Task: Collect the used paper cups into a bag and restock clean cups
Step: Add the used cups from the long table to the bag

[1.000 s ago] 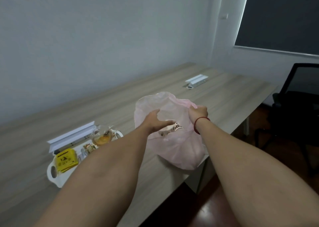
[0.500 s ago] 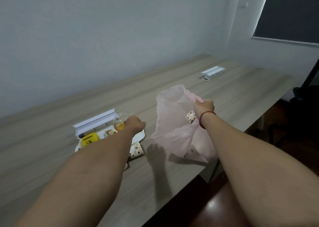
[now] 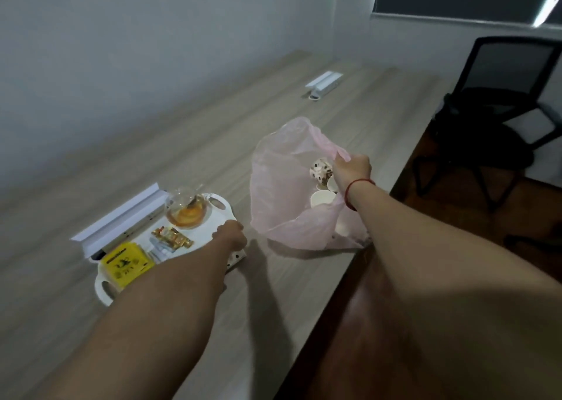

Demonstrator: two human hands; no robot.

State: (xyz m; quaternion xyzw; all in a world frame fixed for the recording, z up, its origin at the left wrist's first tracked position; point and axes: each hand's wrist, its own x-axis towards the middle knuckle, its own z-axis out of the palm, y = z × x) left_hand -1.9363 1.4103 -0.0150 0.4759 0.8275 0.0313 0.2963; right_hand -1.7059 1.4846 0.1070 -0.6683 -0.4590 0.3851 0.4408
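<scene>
A pink plastic bag [image 3: 282, 193] stands open on the wooden table [image 3: 273, 293] near its right edge. Inside lie several used paper cups [image 3: 321, 199], one of them spotted [image 3: 319, 168]. My right hand [image 3: 352, 170], a red string on its wrist, grips the bag's rim and holds the mouth open. My left hand [image 3: 231, 235] is down at the right end of the white tray [image 3: 105, 290]. Its fingers curl onto a spotted paper cup [image 3: 237, 257] that lies beside the tray, mostly hidden under the hand.
The tray carries a glass teapot [image 3: 185, 211] with amber tea, a yellow box [image 3: 126, 263] and snack packets [image 3: 171, 238]. A white cable box [image 3: 121, 220] lies behind the tray and another [image 3: 324, 82] lies farther back. A black office chair [image 3: 498, 101] stands off the table's right edge.
My left hand left the bag, swung left and came down onto the spotted cup by the tray. My right hand kept its hold on the bag's rim. The camera tilted down.
</scene>
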